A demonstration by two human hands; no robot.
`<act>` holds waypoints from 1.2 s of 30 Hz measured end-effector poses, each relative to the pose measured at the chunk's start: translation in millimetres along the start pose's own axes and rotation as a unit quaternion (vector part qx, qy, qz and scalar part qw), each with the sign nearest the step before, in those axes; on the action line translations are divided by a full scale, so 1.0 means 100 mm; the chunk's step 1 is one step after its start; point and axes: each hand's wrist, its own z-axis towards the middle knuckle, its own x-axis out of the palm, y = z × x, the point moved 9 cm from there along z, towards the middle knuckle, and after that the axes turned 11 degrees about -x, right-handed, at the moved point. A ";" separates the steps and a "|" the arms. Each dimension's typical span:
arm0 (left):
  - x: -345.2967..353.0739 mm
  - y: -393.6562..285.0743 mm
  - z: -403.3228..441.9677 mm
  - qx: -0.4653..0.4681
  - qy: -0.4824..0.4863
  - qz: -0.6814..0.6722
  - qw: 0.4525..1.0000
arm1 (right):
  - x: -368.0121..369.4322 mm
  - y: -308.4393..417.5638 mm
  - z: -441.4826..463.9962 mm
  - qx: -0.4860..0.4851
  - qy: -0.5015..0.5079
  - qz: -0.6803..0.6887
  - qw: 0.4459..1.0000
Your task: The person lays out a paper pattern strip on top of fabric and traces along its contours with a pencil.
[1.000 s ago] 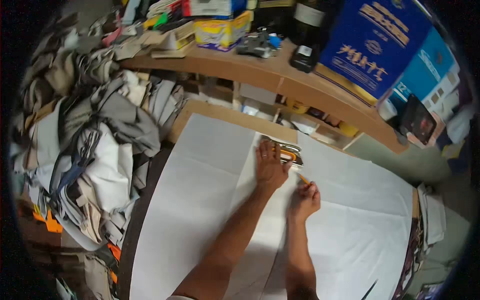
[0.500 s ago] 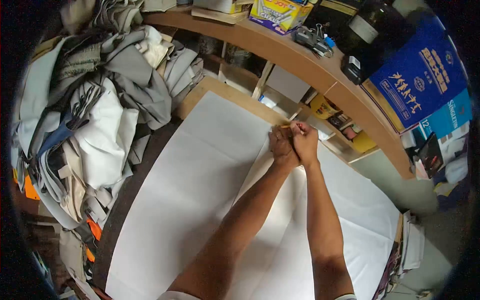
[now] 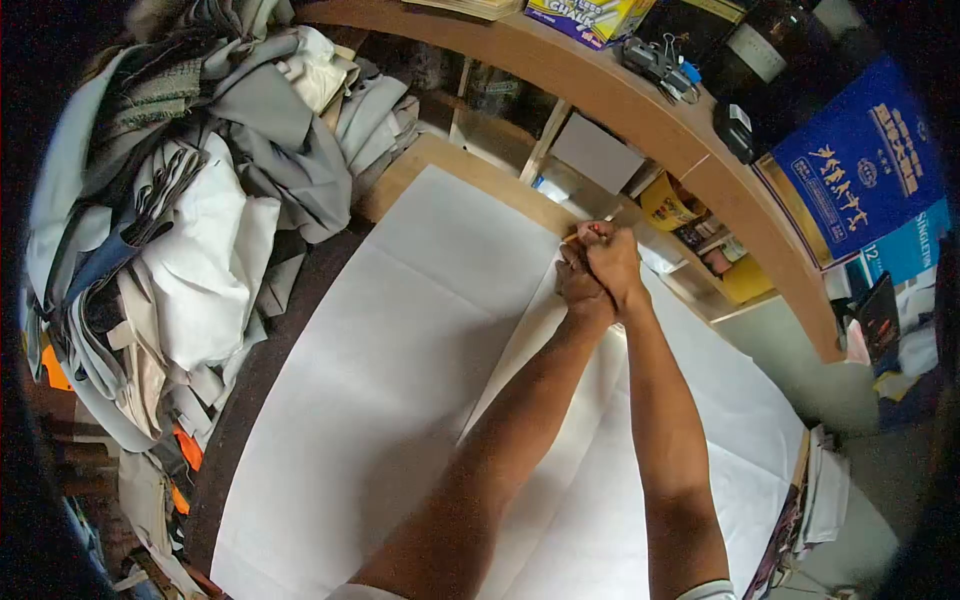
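From where I stand, both bare forearms reach up and away from the body, the bare left forearm (image 3: pixel 495 440) slanting inward, the bare right forearm (image 3: pixel 665 410) rising more steeply beside it. They draw close at the wrists without crossing. The bare left hand (image 3: pixel 582 282) is bent low, its fingers partly hidden. The bare right hand (image 3: pixel 613 260) sits against it, overlapping its side, fingers curled in toward the thumb. Pale sleeve edges (image 3: pixel 706 590) show near the elbows.
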 end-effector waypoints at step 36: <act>0.09 -0.06 -0.05 0.059 0.054 0.078 0.994 | 0.22 0.15 0.03 -0.083 0.059 -0.093 0.991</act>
